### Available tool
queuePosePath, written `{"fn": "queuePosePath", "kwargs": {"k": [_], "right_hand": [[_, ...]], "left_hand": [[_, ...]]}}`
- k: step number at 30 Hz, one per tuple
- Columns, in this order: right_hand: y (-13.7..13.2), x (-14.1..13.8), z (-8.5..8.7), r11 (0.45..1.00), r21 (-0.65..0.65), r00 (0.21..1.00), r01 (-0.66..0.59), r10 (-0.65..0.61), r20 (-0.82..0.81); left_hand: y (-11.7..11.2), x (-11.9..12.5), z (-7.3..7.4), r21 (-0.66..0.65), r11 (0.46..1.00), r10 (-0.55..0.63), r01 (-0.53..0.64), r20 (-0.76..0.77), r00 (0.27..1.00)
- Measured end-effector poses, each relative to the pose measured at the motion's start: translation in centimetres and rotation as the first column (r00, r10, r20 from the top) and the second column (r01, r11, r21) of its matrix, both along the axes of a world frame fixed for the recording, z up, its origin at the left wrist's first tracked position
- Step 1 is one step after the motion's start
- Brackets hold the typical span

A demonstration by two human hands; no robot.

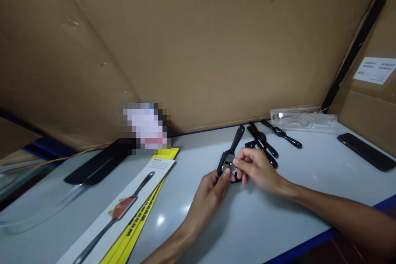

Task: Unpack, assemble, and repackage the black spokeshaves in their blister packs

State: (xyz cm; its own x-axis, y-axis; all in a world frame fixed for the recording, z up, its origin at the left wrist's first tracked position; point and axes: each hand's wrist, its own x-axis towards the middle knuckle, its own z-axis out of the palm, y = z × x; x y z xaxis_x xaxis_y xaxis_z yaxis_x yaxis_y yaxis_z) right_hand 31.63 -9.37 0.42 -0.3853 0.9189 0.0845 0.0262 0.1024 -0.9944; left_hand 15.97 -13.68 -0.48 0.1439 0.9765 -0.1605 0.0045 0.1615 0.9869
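Right pinch grip (256, 169) at plate (230, 158)

Brown cardboard wall (198, 49), printed white label (374, 70) at right, flat black slab (366, 152)

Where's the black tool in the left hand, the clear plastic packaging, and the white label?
Black tool (236, 139): head view, on its handle.
Clear plastic packaging (306, 122): head view, on its middle.
White label (374, 70): head view, center.
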Motion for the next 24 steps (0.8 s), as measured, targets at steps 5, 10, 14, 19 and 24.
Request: {"fn": "queuePosePath", "kwargs": {"k": [5, 10, 14, 19, 24], "right_hand": [[0.1, -0.2, -0.3, 1.000, 0.012, 1.000, -0.001, 0.000, 0.025], [1.0, 0.6, 0.5, 1.000, 0.022, 0.991, -0.015, 0.012, 0.135], [3.0, 2.6, 2.1, 0.954, 0.227, 0.949, 0.194, -0.242, 0.204], [4.9, 5.2, 3.4, 0.866, 0.472, 0.794, 0.167, -0.402, 0.457], [4.8, 6.9, 4.1, 0.902, 0.379, 0.602, -0.208, -0.187, 0.776]], "left_hand": [[0.0, 0.2, 0.2, -0.049, 0.999, 0.009, -0.006, 0.072, 0.997], [0.1, 0.0, 0.5, -0.145, 0.989, 0.048, -0.026, 0.151, 0.987], [0.4, -0.6, 0.6, -0.223, 0.973, 0.110, -0.061, 0.216, 0.970], [0.7, -1.0, 0.8, -0.264, 0.963, 0.123, -0.050, 0.267, 0.956], [0.6, -1.0, 0.9, -0.269, 0.962, 0.126, -0.055, 0.255, 0.959]]}}
